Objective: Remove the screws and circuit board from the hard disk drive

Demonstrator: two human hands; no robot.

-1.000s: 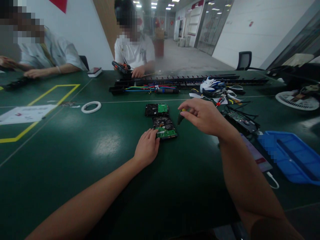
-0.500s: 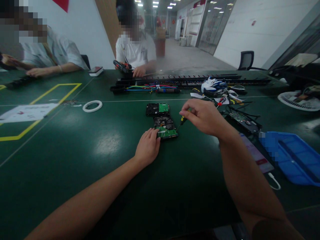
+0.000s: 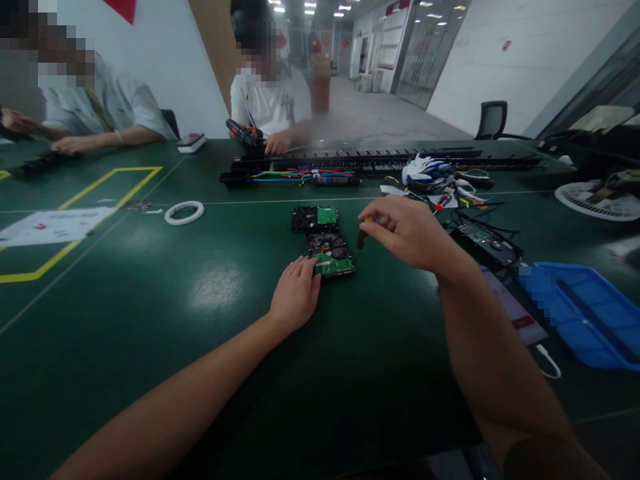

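Observation:
A hard drive (image 3: 327, 245) lies on the green table with its green circuit board (image 3: 334, 265) facing up. My left hand (image 3: 296, 291) grips its near left corner, fingertips on the board's edge and thumb at the near side. In my right hand (image 3: 400, 228), pinched between thumb and fingers, is a small screwdriver (image 3: 362, 237) with a yellow and dark handle. It tilts down to the drive's right edge; the exact contact of its thin tip is too small to tell. Just behind sits a second hard drive (image 3: 315, 219), also with a green board.
A white ring (image 3: 185, 213) and a paper sheet (image 3: 55, 225) lie left. Cables (image 3: 300, 176), black strips and white-blue gloves (image 3: 425, 170) line the back. Right are a circuit-board device (image 3: 487, 243), a phone-like panel (image 3: 515, 307) and a blue tray (image 3: 590, 313). Two people sit opposite.
The screwdriver's handle has turned in my right fingers, and those fingers have shifted slightly. My left hand and the hard drive stay in place.

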